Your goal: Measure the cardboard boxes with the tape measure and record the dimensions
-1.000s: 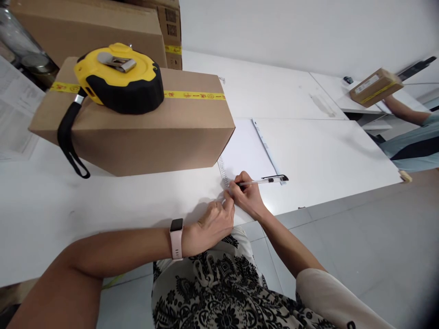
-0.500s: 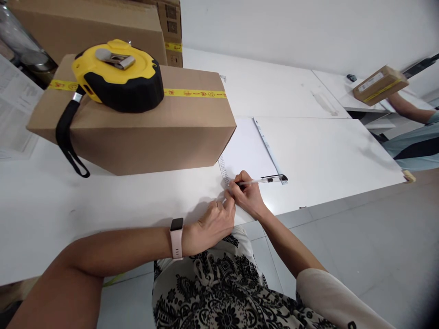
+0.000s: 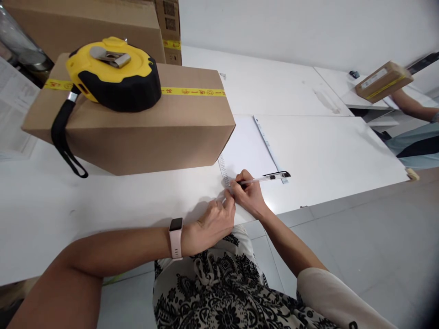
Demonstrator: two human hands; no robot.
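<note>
My right hand grips a clear pen with a black cap, its tip down on the near corner of a white sheet of paper. My left hand, a pale watch on its wrist, rests on the table edge with its fingertips pressing the sheet's corner beside the pen tip. Just beyond stands a brown cardboard box sealed with yellow tape. A yellow and black tape measure lies on top of the box, its black strap hanging down the front.
The white table runs left to right. More cardboard boxes stand behind, printed papers at far left. At far right another person's arm holds a small taped box over a second table. Grey floor below.
The pen's cap end has tilted slightly up and to the right while its tip stays on the paper. The other person's small box has shifted a little to the right.
</note>
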